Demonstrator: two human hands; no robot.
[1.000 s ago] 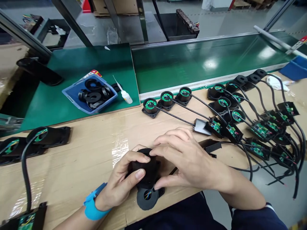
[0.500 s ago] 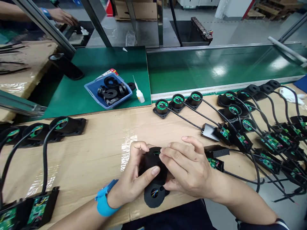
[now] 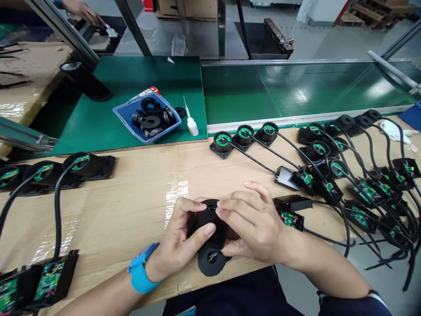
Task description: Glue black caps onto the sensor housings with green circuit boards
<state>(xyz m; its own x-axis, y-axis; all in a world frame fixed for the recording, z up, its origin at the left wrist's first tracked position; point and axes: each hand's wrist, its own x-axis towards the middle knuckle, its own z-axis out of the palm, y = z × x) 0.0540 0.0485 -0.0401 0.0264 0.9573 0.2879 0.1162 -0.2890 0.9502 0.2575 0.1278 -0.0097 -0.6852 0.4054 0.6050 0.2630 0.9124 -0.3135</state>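
At the front edge of the bench, my left hand wraps round a black round housing, thumb along its front and index finger on its upper rim. My right hand closes on the same housing from the other side, fingertips at the opening on top, where a little green shows. Just below, a black ring-shaped cap has coloured wires in its hole; my right thumb is at its upper edge. The underside of the housing and part of my right fingers' contact are hidden.
Black housings with green boards and cables stand at left and right. A blue bin of black rings and a small white bottle are on the green mat. Another person's hand is at the upper left.
The view has shifted slightly. Both hands stay on the housing, with only a small change in the right fingers over its top.
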